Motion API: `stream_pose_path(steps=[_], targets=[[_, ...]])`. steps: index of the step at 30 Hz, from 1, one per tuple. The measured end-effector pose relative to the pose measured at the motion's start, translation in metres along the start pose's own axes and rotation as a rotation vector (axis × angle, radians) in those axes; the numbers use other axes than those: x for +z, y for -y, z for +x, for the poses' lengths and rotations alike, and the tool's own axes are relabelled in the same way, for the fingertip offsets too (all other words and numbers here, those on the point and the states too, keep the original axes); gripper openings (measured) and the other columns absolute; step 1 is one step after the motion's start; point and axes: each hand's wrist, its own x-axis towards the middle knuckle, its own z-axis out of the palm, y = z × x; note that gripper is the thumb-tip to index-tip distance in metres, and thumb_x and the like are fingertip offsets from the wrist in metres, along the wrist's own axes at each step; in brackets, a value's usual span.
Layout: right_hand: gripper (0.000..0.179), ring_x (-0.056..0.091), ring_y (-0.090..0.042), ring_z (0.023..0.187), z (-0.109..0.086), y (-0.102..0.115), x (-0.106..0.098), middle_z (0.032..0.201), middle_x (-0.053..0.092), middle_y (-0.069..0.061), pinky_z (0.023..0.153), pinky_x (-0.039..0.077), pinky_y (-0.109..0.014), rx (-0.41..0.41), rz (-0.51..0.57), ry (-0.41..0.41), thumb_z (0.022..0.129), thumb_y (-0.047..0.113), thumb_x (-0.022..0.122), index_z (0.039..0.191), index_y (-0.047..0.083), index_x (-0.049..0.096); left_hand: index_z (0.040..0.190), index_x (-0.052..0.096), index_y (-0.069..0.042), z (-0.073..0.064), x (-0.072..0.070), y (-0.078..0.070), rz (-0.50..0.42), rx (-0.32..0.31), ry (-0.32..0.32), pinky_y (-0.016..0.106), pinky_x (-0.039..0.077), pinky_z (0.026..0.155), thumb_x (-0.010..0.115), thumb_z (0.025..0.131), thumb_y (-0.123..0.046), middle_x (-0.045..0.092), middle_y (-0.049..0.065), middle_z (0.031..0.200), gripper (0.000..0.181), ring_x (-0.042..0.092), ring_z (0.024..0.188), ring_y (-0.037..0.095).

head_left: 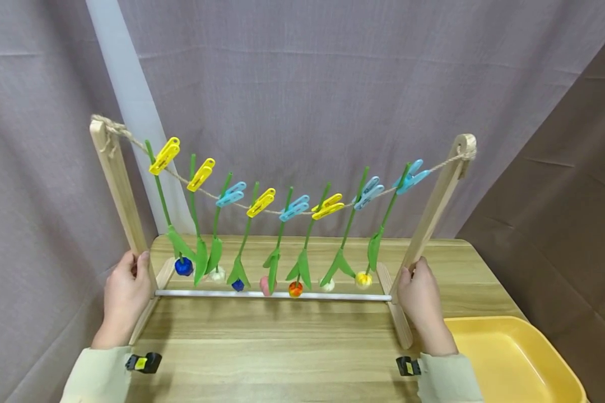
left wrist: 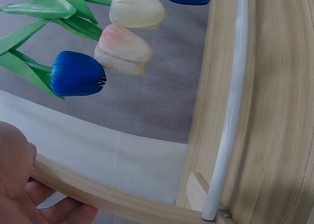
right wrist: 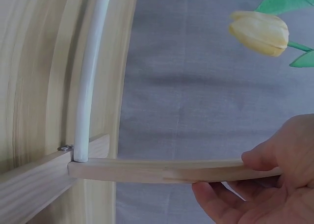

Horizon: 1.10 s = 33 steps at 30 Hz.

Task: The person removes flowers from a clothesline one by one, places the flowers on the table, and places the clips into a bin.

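rack (head_left: pixel 312 296) upright at table (head_left: pixel 282 364), between both hands | left hand (head_left: pixel 128 288) pinching left post (head_left: pixel 124 196), right hand (head_left: pixel 419 288) pinching right post (head_left: pixel 433 207) | uneven pull could tilt it, swinging flowers (head_left: pixel 296 289) loose from pegs (head_left: pixel 294 208)

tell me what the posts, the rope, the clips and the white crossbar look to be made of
Posts: wood, probably unpainted, smooth; pale, with faint grain.
Rope: likely natural fibre such as jute, matte; tan, twisted strands.
Clips: probably moulded plastic, slightly glossy; bright, even yellow and blue.
Crossbar: smooth, white, soft sheen; could be plastic or coated metal, the look doesn't settle it.
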Motion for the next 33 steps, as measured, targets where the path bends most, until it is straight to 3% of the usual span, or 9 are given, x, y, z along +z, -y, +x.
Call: stream_pose_path(steps=[9,18,24,29,33], targets=[[0.02,0.059,-0.042,0.088,0.001,-0.003,0.001,0.098,0.056,-0.03,0.072,0.049,-0.055,0.004,-0.005,0.005,0.099,0.005,0.043,0.109,-0.012,0.045,0.086,0.051,-0.006,0.001,0.003,0.002,-0.003,0.024,-0.007,0.037,0.029,0.054,0.04,0.104,-0.033,0.048,0.011,0.071,0.034,0.042,0.064,0.027],[0.02,0.058,-0.044,0.087,0.001,-0.003,0.0,0.096,0.055,-0.03,0.072,0.048,-0.056,-0.007,-0.022,0.011,0.099,0.005,0.043,0.11,-0.012,0.044,0.089,0.051,-0.004,0.002,0.002,0.002,-0.015,0.035,-0.001,0.04,0.034,0.059,0.039,0.104,-0.032,0.057,0.017,0.082,0.034,0.048,0.071,0.03],[0.023,0.058,-0.046,0.09,0.0,-0.003,-0.003,0.099,0.055,-0.032,0.074,0.047,-0.057,-0.001,-0.025,0.027,0.099,0.005,0.042,0.112,-0.014,0.043,0.087,0.051,-0.005,0.001,0.002,0.002,-0.013,0.043,0.001,0.039,0.034,0.058,0.04,0.104,-0.031,0.057,0.015,0.08,0.034,0.047,0.069,0.03],[0.026,0.057,-0.047,0.094,-0.001,-0.002,-0.002,0.103,0.055,-0.033,0.077,0.048,-0.058,0.008,-0.025,0.049,0.1,0.005,0.04,0.117,-0.014,0.042,0.088,0.05,-0.005,-0.004,-0.001,0.005,-0.002,0.029,0.035,0.041,0.038,0.063,0.038,0.104,-0.032,0.059,0.017,0.087,0.034,0.052,0.076,0.031],[0.023,0.059,-0.043,0.089,-0.004,-0.001,-0.005,0.101,0.056,-0.03,0.071,0.05,-0.053,0.007,-0.056,0.076,0.1,0.007,0.042,0.113,-0.012,0.045,0.098,0.052,-0.003,-0.011,-0.005,0.009,0.039,0.012,0.121,0.055,0.044,0.076,0.037,0.104,-0.035,0.063,0.026,0.106,0.036,0.058,0.096,0.043]])
